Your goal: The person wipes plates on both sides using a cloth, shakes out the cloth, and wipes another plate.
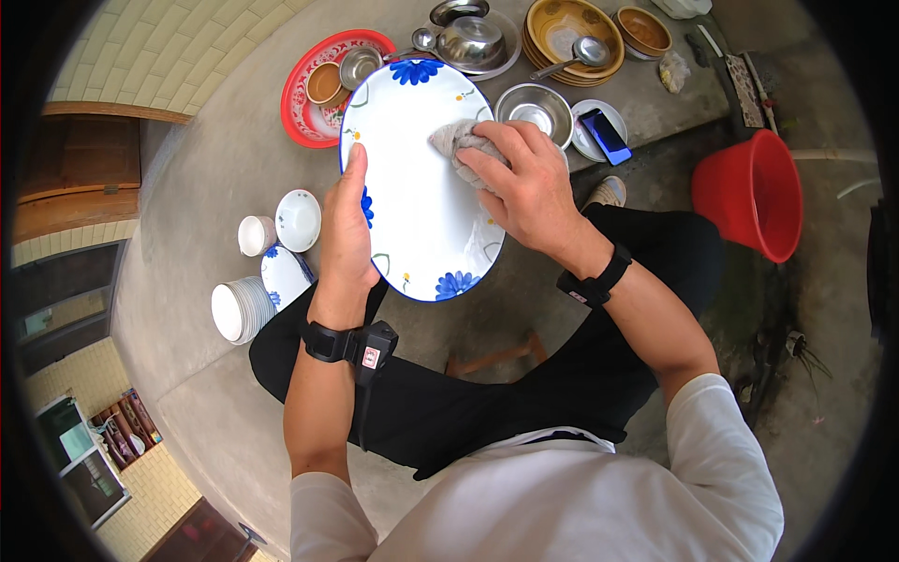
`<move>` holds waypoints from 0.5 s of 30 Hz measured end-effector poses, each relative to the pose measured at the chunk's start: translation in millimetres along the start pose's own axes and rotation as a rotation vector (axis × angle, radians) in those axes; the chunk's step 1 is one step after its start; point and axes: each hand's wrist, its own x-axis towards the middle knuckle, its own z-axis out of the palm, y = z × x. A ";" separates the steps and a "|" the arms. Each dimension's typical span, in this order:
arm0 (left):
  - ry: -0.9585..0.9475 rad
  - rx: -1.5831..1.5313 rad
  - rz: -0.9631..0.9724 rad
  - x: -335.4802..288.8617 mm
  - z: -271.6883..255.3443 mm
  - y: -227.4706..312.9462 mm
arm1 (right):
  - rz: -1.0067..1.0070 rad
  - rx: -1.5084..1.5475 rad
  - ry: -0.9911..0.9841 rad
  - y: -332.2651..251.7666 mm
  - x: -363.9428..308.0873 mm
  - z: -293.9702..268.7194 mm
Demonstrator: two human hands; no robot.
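A large oval white plate (pixel 412 201) with a blue rim and blue flowers is held up in front of me. My left hand (pixel 348 225) grips its left edge, the thumb lying over the front and the other fingers hidden behind. Bunched under the fingers of my right hand (pixel 532 183) is a grey cloth (pixel 461 145), pressed against the plate's upper right face. The fingers curl around the cloth.
Left of my knee stand a stack of white plates (pixel 242 311), a white bowl (pixel 299 221) and a white cup (pixel 256 236). Ahead are a red tray (pixel 298 94), steel bowls (pixel 536 105), stacked brown bowls (pixel 562 28) and a phone (pixel 605 137) on a saucer. A red bucket (pixel 749 197) stands right.
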 end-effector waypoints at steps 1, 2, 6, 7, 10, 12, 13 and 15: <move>-0.027 0.104 -0.036 -3.2 0.1 -0.9 | 0.045 -0.025 0.057 3.0 6.1 0.5; -0.003 0.198 -0.055 -7.4 5.3 -5.2 | 0.088 -0.048 0.112 4.1 11.3 0.8; -0.060 0.273 -0.127 -9.3 19.1 -29.6 | 0.231 0.166 0.159 -8.1 6.7 9.1; -0.070 0.276 -0.142 -7.1 18.7 -35.1 | 0.227 0.253 0.169 -18.3 5.0 10.8; -0.030 0.143 -0.115 -3.5 23.4 -28.4 | 0.213 0.574 -0.009 -51.9 -14.4 13.7; -0.036 -0.082 -0.126 1.2 12.6 -22.1 | 0.124 0.703 -0.168 -64.9 -25.9 8.7; -0.068 -0.114 -0.113 4.4 4.2 -18.5 | 0.097 0.748 -0.250 -61.8 -29.3 7.5; -0.005 -0.016 -0.039 6.6 -0.8 -13.2 | 0.023 0.615 -0.359 -45.7 -36.5 6.1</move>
